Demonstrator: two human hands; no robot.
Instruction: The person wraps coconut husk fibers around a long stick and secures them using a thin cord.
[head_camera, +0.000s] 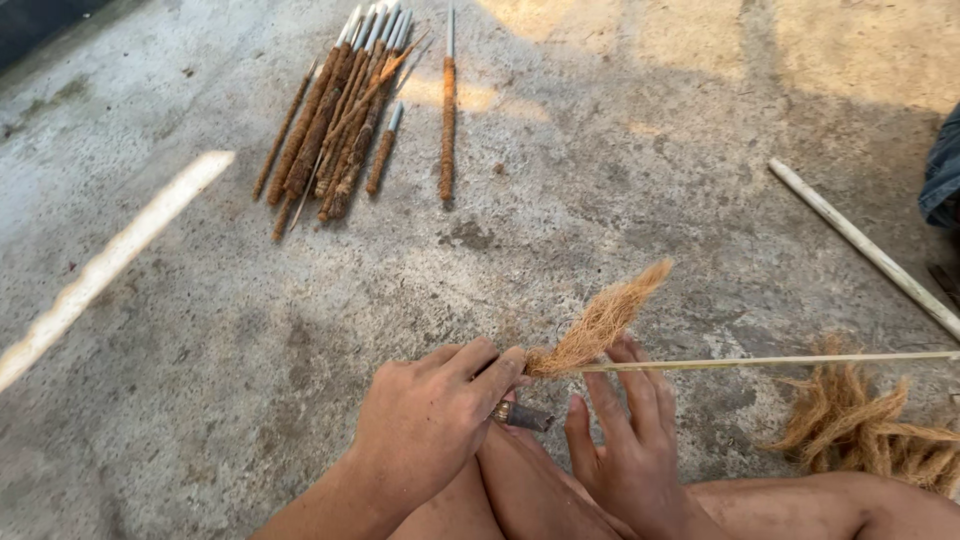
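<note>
The left hand (430, 420) has a tight grip on the fluffy brown fibre (598, 322) and thin stick (780, 362); the right hand (625, 440) lies flat and open underneath. The loose fluff might slip off.

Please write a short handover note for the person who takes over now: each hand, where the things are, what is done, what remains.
Left hand: pinches a tuft of brown coconut fibre onto a thin pale stick; a small dark tool shows under it.
Right hand: open, fingers supporting the stick.
Done: a pile of fibre-wrapped sticks lies on the concrete floor.
Left: this stick is mostly bare; loose fibre rope lies at right.
</note>
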